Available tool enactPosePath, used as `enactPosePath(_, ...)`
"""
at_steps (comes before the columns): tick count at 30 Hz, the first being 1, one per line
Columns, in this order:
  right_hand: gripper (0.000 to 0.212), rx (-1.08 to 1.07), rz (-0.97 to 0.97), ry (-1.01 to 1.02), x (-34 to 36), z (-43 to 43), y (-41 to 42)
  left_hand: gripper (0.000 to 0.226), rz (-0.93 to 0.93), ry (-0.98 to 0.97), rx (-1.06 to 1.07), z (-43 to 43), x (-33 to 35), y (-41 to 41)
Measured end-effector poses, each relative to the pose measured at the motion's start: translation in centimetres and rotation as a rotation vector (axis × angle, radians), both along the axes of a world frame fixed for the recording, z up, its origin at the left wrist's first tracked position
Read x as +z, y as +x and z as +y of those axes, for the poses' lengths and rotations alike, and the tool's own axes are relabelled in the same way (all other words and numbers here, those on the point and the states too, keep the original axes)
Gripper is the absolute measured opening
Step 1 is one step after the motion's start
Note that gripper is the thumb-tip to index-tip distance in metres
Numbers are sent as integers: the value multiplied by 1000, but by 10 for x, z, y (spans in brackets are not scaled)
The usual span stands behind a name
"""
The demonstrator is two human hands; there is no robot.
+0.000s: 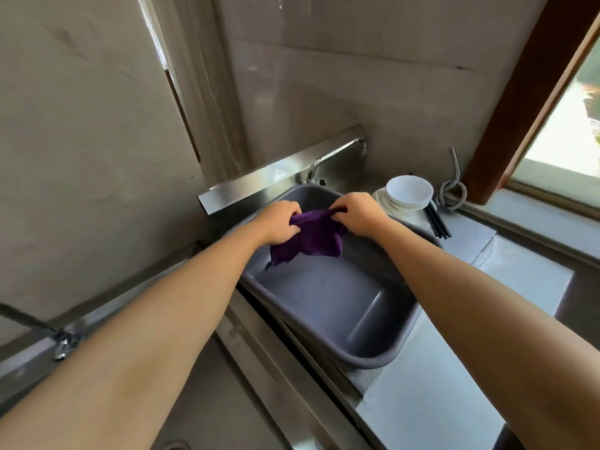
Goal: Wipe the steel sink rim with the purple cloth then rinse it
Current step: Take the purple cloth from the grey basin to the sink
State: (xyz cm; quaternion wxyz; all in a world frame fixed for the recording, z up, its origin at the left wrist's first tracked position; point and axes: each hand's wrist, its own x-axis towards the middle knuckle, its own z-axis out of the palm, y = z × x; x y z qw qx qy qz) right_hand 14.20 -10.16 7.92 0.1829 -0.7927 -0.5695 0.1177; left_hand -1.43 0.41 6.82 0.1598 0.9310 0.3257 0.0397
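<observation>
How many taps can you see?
2. One tap is on the steel ledge behind the grey basin, past the purple cloth. Another tap is at the lower left, partly hidden behind the left arm.

Steel counter (pixel 422 384) bearing basin (pixel 373 358), bowls (pixel 409 190), chopsticks (pixel 439 224)

Steel sink rim (pixel 246 316) mostly hidden beneath grey basin (pixel 383 358).

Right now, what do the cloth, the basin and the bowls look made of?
Purple cloth: soft fabric, matte, crumpling and draping between both hands. Grey basin: probably plastic, dull sheen, rounded moulded corners. White bowls: likely glazed ceramic, smooth and glossy.
</observation>
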Motion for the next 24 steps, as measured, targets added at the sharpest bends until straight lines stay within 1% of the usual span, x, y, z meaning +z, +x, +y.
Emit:
enactPosePath(3,27,51,-9,29,31,5,-15,16,-21,2,40,2,35,-20)
enactPosePath(8,23,170,-80,51,80,19,-58,22,35,6,107,2,87,-70)
enactPosePath(11,26,244,-103,81,105,29,-89,30,44,44,154,3,113,-106)
enactPosePath(15,25,354,-153,83,131,44,-132,36,85,97,214,-1,142,-155)
enactPosePath(19,26,455,-160,104,149,59,-182,37,122,125,305,-5,163,-209)
enactPosePath(24,27,610,-152,100,154,76,-253,39,153,106,457,-14,168,-284)
